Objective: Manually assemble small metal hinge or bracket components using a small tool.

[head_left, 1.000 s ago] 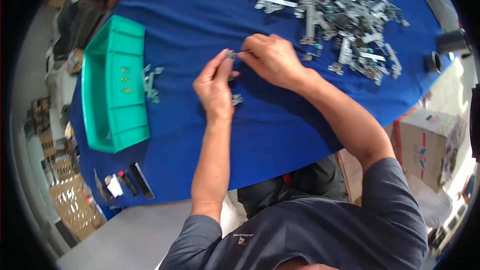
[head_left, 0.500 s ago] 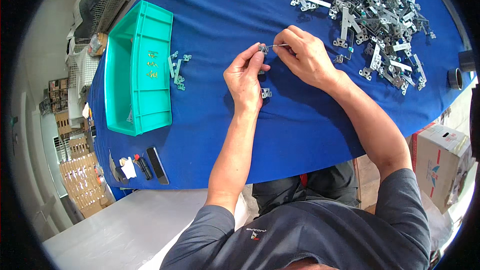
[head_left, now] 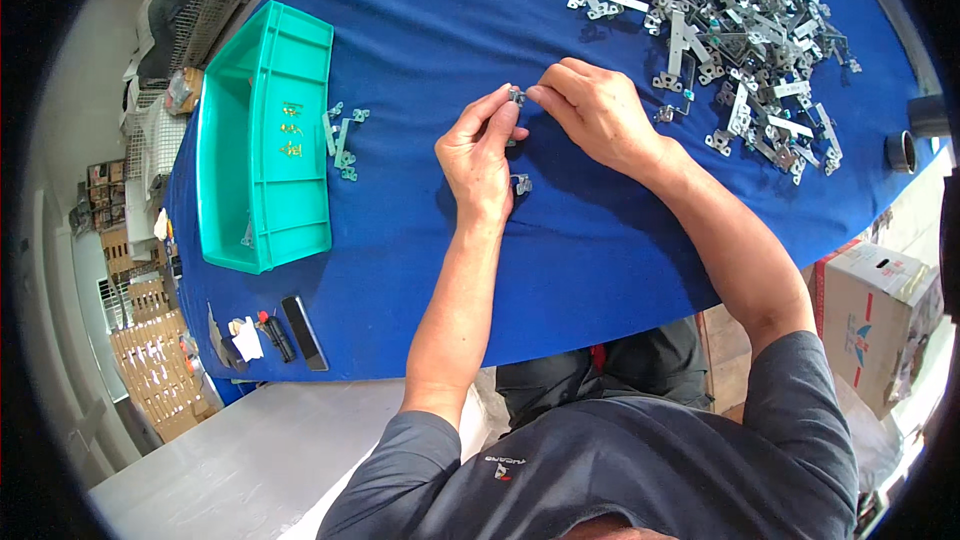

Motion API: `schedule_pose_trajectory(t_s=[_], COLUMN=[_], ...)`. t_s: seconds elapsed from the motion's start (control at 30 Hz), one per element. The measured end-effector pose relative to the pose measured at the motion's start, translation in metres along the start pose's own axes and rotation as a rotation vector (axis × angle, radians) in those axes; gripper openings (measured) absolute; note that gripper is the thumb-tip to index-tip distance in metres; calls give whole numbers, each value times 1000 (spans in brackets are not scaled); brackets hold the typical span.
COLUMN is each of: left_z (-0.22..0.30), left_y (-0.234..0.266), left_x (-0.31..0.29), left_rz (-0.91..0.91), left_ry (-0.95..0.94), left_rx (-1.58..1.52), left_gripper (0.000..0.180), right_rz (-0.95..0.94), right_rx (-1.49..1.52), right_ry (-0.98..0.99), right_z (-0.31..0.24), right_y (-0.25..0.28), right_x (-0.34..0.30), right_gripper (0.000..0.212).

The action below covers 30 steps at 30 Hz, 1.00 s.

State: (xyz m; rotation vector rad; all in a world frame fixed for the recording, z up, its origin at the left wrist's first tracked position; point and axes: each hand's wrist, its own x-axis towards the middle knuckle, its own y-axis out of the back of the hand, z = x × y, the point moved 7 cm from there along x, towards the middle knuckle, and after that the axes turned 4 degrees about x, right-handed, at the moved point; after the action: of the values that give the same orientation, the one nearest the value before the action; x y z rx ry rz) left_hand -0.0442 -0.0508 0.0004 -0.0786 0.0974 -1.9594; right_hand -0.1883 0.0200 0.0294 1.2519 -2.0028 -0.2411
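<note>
Between the thumb and forefinger of my left hand (head_left: 478, 155) is a small metal bracket (head_left: 517, 96), its end poking out at the fingertips. My right hand (head_left: 602, 118) is closed in a pinch right beside that end; what its fingertips grip is hidden. By my left wrist another metal bracket end (head_left: 521, 184) shows against the cloth; whether it belongs to the held piece I cannot tell. To the left, a few loose metal brackets (head_left: 345, 140) lie beside a green plastic bin (head_left: 292, 140).
A large heap of metal brackets (head_left: 745, 30) covers the far right of the blue cloth (head_left: 420, 30). A black ring (head_left: 901, 152) sits at the right edge. Near the front left lie a phone (head_left: 304, 333) and a black-and-red tool (head_left: 276, 336). A carton (head_left: 872, 315) stands at right.
My right fingertips have come close to the bracket end; the thin metal rod seen between the hands before is no longer visible. The whole view has shifted slightly.
</note>
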Motion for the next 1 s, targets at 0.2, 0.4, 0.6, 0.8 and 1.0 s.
schedule_pose_trajectory(t_s=[0.2,0.4,0.6,0.8,1.0], left_z=[2,3,3,2,1], left_y=[1,0,0,0,4], left_x=[0,0,0,0,0], left_rz=[-3,2,5,3,6], left_ry=[-36,-24,-10,15,16], left_rx=[60,41,37,55,50], left_gripper=[19,22,20,20,20], right_rz=[28,-25,37,-30,-3], right_rx=[-3,-18,71,-7,55], right_ry=[0,-8,-31,-25,-4], right_z=[-5,-2,-3,-1,-3], right_y=[-1,0,1,0,-1], right_x=[2,3,2,1,2], right_gripper=[23,27,24,21,21])
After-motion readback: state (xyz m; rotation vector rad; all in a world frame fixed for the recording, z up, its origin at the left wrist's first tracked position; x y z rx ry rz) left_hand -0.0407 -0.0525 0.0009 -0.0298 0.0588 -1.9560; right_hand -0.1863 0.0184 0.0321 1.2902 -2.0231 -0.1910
